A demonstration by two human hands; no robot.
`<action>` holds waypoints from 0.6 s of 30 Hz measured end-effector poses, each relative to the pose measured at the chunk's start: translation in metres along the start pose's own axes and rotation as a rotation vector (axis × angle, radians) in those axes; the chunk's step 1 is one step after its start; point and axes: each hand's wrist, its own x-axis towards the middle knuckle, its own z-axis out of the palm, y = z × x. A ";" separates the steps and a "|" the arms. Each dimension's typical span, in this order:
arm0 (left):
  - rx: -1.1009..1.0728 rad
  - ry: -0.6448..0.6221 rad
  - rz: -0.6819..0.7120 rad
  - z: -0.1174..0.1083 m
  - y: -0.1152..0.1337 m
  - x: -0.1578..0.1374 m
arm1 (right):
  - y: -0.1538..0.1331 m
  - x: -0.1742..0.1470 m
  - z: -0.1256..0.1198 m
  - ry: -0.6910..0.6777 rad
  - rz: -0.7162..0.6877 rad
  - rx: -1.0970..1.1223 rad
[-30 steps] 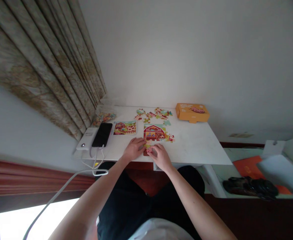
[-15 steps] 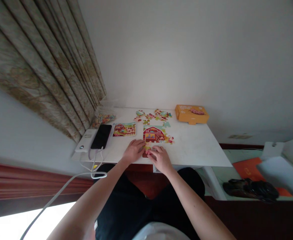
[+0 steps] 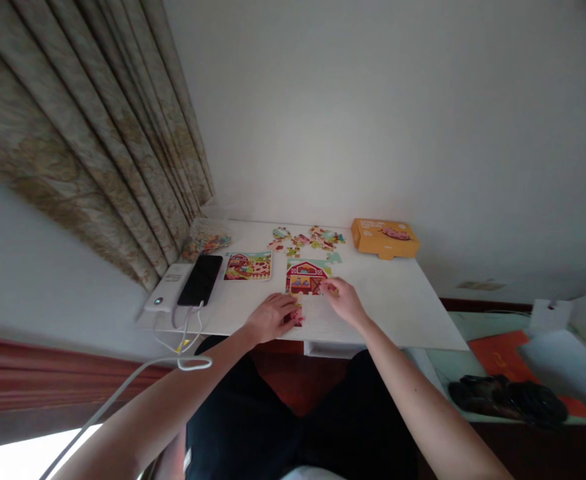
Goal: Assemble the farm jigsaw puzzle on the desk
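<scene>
A partly assembled jigsaw puzzle showing a red barn lies near the middle of the white table. My left hand rests at the table's front, its fingers stretched out over a small joined group of puzzle pieces below the barn, partly covering them. At the barn's lower right edge, the fingers of my right hand are bent together on a puzzle piece, mostly hidden by them. Loose puzzle pieces are scattered behind the barn. To its left lies a picture card with a farm scene.
A yellow box stands at the back right. On the left are a phone, a white device with cables and a clear bag of pieces. Shoes and a white box sit beyond the table's right edge.
My right hand has moved right and away from me, from the lower pieces to the barn's right edge. My left hand stays on the lower pieces. The view has tilted slightly upward.
</scene>
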 end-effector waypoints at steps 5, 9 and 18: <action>-0.009 -0.035 -0.017 -0.004 0.005 0.002 | -0.001 0.085 0.008 -0.085 0.085 -0.139; -0.008 -0.059 -0.081 -0.005 0.007 0.003 | -0.009 0.151 0.031 -0.091 0.075 -0.248; -0.021 -0.086 -0.268 -0.002 0.003 0.005 | 0.004 0.213 0.068 -0.247 0.164 -0.496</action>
